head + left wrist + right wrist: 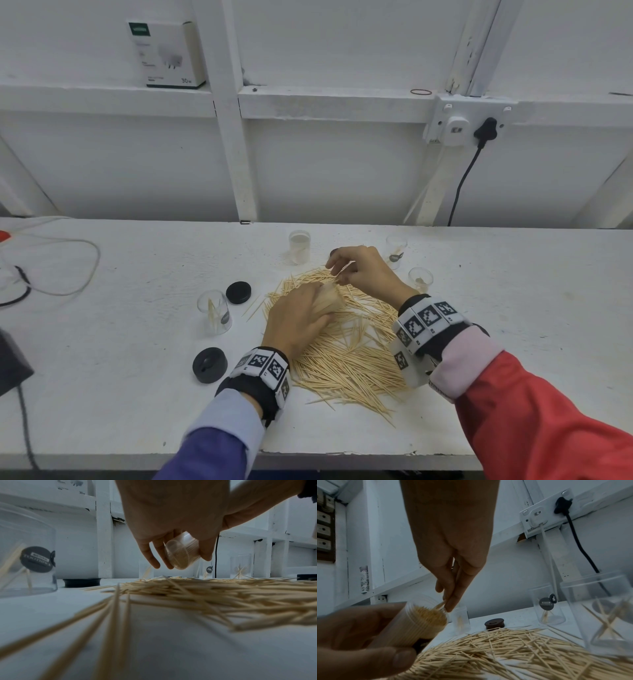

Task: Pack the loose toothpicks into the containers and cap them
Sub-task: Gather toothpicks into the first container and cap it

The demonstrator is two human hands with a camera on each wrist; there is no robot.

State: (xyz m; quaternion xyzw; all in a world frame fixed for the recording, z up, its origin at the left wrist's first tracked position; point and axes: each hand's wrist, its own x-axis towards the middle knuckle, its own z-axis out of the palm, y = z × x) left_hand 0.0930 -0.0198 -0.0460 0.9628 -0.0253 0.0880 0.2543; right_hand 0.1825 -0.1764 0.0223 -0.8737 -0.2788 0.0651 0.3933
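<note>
A big pile of loose toothpicks (349, 356) lies on the white table (137, 394). Over its far side my left hand (301, 315) grips a clear container (329, 299) tilted on its side and packed with toothpicks. The left wrist view shows that container's (181, 553) base between my fingers. My right hand (337, 269) pinches a few toothpicks (440, 605) at the mouth of the container (426, 618), right at its rim.
Several nearly empty clear containers stand around the pile: one at the left (215, 311), one behind (299, 246), two at the right (395, 251) (420, 279). Black caps (238, 292) (209, 364) lie left of the pile. Cables (68, 267) trail at the far left.
</note>
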